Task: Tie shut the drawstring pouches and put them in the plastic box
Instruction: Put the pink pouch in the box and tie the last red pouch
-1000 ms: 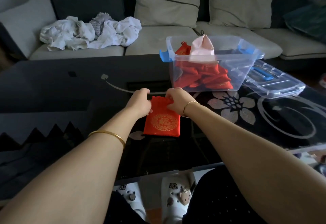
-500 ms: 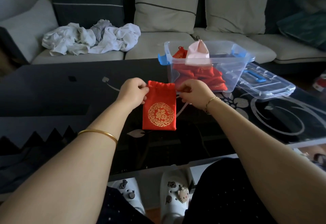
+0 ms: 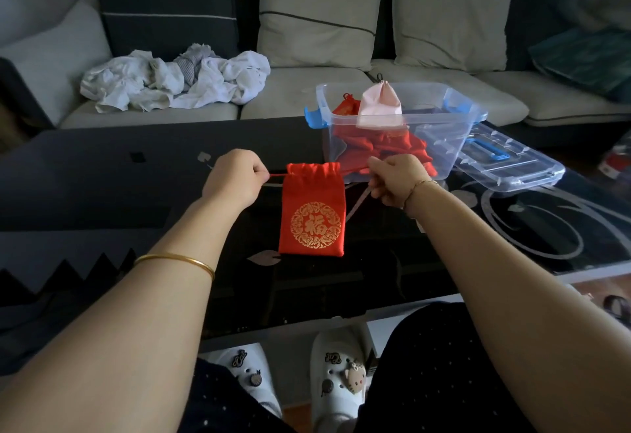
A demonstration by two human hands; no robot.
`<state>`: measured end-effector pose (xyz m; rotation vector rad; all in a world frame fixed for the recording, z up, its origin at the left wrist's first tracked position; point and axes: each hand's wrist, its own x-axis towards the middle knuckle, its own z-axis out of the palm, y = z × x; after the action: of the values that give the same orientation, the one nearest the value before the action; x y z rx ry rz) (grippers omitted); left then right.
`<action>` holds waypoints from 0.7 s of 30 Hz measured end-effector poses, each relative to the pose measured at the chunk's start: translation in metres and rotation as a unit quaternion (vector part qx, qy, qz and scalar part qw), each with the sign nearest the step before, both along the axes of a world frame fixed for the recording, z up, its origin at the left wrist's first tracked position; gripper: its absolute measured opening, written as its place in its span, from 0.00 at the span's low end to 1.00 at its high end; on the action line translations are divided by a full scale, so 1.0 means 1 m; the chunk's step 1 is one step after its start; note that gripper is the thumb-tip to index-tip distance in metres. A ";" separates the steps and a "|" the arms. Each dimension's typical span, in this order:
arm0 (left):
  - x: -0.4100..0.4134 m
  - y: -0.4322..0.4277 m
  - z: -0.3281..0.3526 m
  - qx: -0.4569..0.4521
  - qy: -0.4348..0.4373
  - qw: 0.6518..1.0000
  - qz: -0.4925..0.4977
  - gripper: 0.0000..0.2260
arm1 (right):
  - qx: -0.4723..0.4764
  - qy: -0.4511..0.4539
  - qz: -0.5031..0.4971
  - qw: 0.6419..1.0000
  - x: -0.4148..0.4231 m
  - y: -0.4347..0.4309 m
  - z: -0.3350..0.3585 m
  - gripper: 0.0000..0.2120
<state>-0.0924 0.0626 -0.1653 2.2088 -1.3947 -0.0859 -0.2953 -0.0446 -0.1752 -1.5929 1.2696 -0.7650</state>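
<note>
Sofa spans the top of the frame; a heap of white cloth lies on its seat, upper left. Dark glass surface fills the middle band. Clear plastic box stands on it, right of centre, holding red pouches with a pink pouch on top. Lid lies just beside the box, to the right. Red pouch with gold emblem hangs at frame centre between both hands, mouth puckered, lower left of the box. Left hand: fingers curled, pinching the drawstring at the pouch's left. Right hand: fingers curled, pinching the cord at its right.
</note>
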 end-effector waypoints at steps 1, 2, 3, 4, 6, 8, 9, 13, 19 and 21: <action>0.002 0.000 0.000 -0.003 0.003 1.000 0.011 0.11 | 0.072 -0.071 -0.004 0.995 0.001 0.001 0.000 0.15; 0.004 0.000 0.000 -0.005 0.009 1.000 0.020 0.13 | 0.139 -0.131 -0.004 0.982 0.002 0.001 0.000 0.14; 0.005 0.000 0.000 -0.005 0.015 1.000 0.026 0.14 | 0.194 -0.175 -0.004 0.965 0.002 0.001 0.001 0.14; 0.005 0.000 0.001 -0.002 0.023 0.999 0.030 0.14 | 0.236 -0.206 -0.006 0.949 0.002 0.000 0.001 0.14; 0.007 -0.003 0.002 0.010 0.057 0.997 0.055 0.13 | 0.297 -0.258 -0.034 0.919 -0.001 -0.004 0.001 0.14; 0.011 -0.006 0.004 0.003 0.146 0.982 0.117 0.11 | 0.329 -0.309 -0.088 0.888 -0.005 -0.010 -0.002 0.16; 0.012 -0.008 0.006 -0.016 0.227 0.963 0.145 0.10 | 0.337 -0.326 -0.110 0.876 -0.007 -0.012 -0.004 0.17; 0.008 -0.008 0.018 -0.166 0.563 0.802 0.109 0.13 | 0.323 -0.326 -0.133 0.878 -0.005 -0.014 -0.009 0.17; -0.018 -0.005 0.044 -0.238 0.679 0.688 -0.095 0.13 | 0.144 -0.357 -0.070 0.920 0.016 -0.003 0.020 0.14; -0.028 -0.005 0.047 -0.206 0.645 0.725 -0.122 0.10 | 0.078 -0.358 -0.019 0.930 0.023 0.009 0.036 0.13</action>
<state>-0.1203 0.0576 -0.1181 1.0179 -0.6976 -1.0640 -0.2724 -0.0351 -0.1394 -1.0084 0.7949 -1.1088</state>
